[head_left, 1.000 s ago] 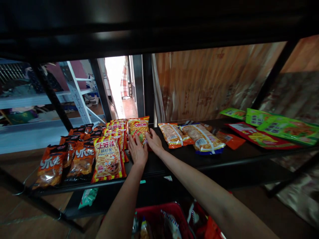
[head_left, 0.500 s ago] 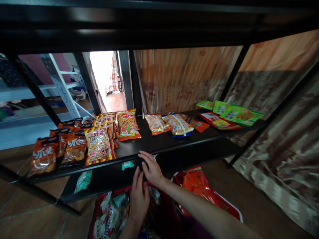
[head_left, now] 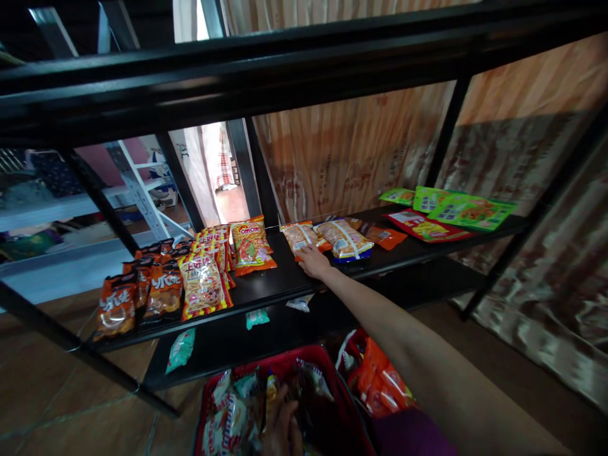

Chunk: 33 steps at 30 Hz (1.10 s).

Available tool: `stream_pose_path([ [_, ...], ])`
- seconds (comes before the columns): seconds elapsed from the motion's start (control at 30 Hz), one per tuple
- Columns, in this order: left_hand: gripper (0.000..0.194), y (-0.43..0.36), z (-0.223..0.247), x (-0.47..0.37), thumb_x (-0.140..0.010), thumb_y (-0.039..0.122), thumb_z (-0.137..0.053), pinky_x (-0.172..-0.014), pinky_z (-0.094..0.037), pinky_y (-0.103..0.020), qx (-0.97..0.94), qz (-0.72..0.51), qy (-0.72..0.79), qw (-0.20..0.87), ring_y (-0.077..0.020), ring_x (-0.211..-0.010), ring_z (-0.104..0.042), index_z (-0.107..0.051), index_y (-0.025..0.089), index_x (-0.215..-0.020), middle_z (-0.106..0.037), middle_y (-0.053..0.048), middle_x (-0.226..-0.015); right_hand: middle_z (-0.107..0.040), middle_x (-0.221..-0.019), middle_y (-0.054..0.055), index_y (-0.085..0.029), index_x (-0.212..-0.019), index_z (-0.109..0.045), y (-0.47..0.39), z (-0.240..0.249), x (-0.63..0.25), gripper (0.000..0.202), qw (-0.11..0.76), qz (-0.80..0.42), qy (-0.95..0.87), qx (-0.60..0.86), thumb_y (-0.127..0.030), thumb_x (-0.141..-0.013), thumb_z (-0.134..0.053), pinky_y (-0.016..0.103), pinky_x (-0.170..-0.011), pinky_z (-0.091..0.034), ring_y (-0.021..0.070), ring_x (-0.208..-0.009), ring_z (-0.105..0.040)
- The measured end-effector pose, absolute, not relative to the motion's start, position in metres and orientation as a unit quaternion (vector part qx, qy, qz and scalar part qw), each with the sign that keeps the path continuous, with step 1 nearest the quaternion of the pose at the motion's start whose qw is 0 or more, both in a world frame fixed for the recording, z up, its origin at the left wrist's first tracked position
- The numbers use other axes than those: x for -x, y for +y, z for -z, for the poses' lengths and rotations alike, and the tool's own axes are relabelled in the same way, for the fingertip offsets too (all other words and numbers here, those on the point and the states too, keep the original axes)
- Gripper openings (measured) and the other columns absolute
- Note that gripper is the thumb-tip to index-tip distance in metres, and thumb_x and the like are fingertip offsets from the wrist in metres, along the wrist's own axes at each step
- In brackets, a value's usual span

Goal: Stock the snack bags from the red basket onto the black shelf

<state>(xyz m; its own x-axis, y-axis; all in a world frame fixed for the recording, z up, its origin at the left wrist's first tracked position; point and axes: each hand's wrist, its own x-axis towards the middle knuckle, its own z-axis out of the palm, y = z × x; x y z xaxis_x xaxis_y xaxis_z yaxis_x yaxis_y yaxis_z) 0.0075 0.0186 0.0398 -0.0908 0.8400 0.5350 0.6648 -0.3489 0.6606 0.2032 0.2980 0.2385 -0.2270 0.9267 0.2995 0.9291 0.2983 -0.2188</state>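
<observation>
My right hand [head_left: 313, 261] reaches over the middle shelf. Its fingers stretch onto the front of an orange-edged clear snack bag [head_left: 301, 235], touching it but not visibly wrapped round it. To the right of that bag lies a similar blue-edged bag [head_left: 342, 239] with a white stripe. My left hand [head_left: 282, 423] is low in the red basket [head_left: 311, 356], among snack packets. A small yellow packet [head_left: 272, 385] shows just beyond its fingers. Those fingers are dark and partly hidden, so whether they grip anything is unclear.
Orange-black bags [head_left: 164, 290], yellow-red bags [head_left: 202, 285] and an orange snack bag [head_left: 251, 246] stand on the left of the shelf [head_left: 280, 278]. Green pouches [head_left: 468, 209] lie at its right end. Teal packets [head_left: 181, 350] are on the lower shelf. Another basket holds orange bags [head_left: 382, 383].
My right hand has moved up from the shelf's front edge to the orange-edged bag. My left hand has gone down into the red basket. The view has shifted.
</observation>
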Motion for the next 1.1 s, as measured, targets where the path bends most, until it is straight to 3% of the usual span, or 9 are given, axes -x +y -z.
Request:
stream_pose_path([
  [0.13,0.033,0.025,-0.047,-0.016,-0.079,0.015,-0.039,-0.085,-0.055,-0.038,-0.683,-0.455,0.562,0.104,-0.0228,-0.106,-0.062,-0.07,0.021,-0.091,-0.067,-0.012,-0.111,-0.061,-0.114,0.016,-0.016,-0.108,-0.065,0.304,-0.239,-0.2,0.03,0.157,0.016,-0.795,0.586,-0.015,-0.084,-0.047,0.038,-0.095,-0.039,0.0278,-0.115,-0.047],
  [0.33,0.034,0.025,-0.049,-0.02,-0.082,0.016,-0.038,-0.089,-0.052,-0.036,-0.677,-0.447,0.572,0.123,-0.0224,-0.109,-0.06,-0.07,0.016,-0.092,-0.066,-0.014,-0.112,-0.065,-0.105,0.014,-0.014,-0.096,-0.068,0.302,-0.242,-0.182,0.026,0.14,0.013,-0.797,0.588,-0.019,-0.086,-0.045,0.032,-0.095,-0.037,0.024,-0.105,-0.055],
  [0.47,0.032,0.022,-0.041,-0.016,-0.08,0.015,-0.041,-0.086,-0.054,-0.034,-0.67,-0.461,0.564,0.144,-0.0221,-0.105,-0.063,-0.07,0.019,-0.091,-0.067,-0.012,-0.111,-0.063,-0.113,0.007,-0.022,-0.111,-0.061,0.295,-0.245,-0.18,0.032,0.16,0.018,-0.797,0.582,-0.024,-0.09,-0.038,0.03,-0.093,-0.038,0.0205,-0.108,-0.053],
  [0.57,0.032,0.021,-0.034,-0.01,-0.078,0.013,-0.043,-0.082,-0.056,-0.034,-0.66,-0.478,0.554,0.167,-0.0222,-0.102,-0.064,-0.07,0.024,-0.089,-0.068,-0.009,-0.11,-0.051,-0.131,0.009,-0.022,-0.121,-0.055,0.296,-0.248,-0.195,0.037,0.19,0.047,-0.748,0.635,-0.031,-0.09,-0.037,0.038,-0.101,-0.03,0.0263,-0.123,-0.039],
  [0.63,0.033,0.022,-0.031,-0.007,-0.077,0.011,-0.043,-0.08,-0.056,-0.034,-0.656,-0.491,0.547,0.175,-0.0224,-0.102,-0.064,-0.07,0.025,-0.089,-0.068,-0.009,-0.11,-0.041,-0.14,0.01,-0.023,-0.125,-0.052,0.3,-0.248,-0.207,0.046,0.161,0.029,-0.718,0.677,-0.044,-0.085,-0.046,0.048,-0.101,-0.027,0.0333,-0.128,-0.031],
  [0.73,0.032,0.023,-0.032,-0.007,-0.078,0.012,-0.044,-0.082,-0.055,-0.035,-0.658,-0.485,0.549,0.173,-0.023,-0.103,-0.064,-0.07,0.024,-0.092,-0.068,-0.01,-0.11,-0.033,-0.145,0.011,-0.029,-0.132,-0.043,0.302,-0.243,-0.218,0.06,0.107,-0.008,-0.718,0.688,-0.056,-0.079,-0.05,0.055,-0.096,-0.028,0.0373,-0.127,-0.03],
  [0.87,0.03,0.024,-0.041,-0.015,-0.08,0.016,-0.044,-0.085,-0.053,-0.035,-0.664,-0.46,0.562,0.178,-0.0232,-0.105,-0.062,-0.07,0.023,-0.093,-0.067,-0.01,-0.112,-0.043,-0.137,0.01,-0.032,-0.13,-0.046,0.293,-0.24,-0.217,0.052,0.097,0.024,-0.751,0.652,-0.049,-0.081,-0.049,0.052,-0.091,-0.034,0.0358,-0.119,-0.038],
  [1.0,0.032,0.021,-0.054,-0.025,-0.082,0.023,-0.04,-0.088,-0.052,-0.039,-0.663,-0.451,0.565,0.193,-0.0241,-0.107,-0.061,-0.07,0.019,-0.093,-0.065,-0.013,-0.116,-0.053,-0.124,0.011,-0.026,-0.124,-0.051,0.272,-0.244,-0.211,0.044,0.106,0.052,-0.786,0.606,-0.04,-0.083,-0.049,0.044,-0.089,-0.037,0.0312,-0.112,-0.044],
  [1.1,0.034,0.015,-0.064,-0.028,-0.083,0.025,-0.037,-0.091,-0.05,-0.04,-0.655,-0.438,0.576,0.218,-0.0239,-0.109,-0.06,-0.07,0.018,-0.092,-0.063,-0.013,-0.119,-0.057,-0.115,0.011,-0.022,-0.118,-0.055,0.248,-0.248,-0.21,0.039,0.129,0.052,-0.814,0.564,-0.042,-0.085,-0.047,0.039,-0.093,-0.035,0.0255,-0.108,-0.047],
])
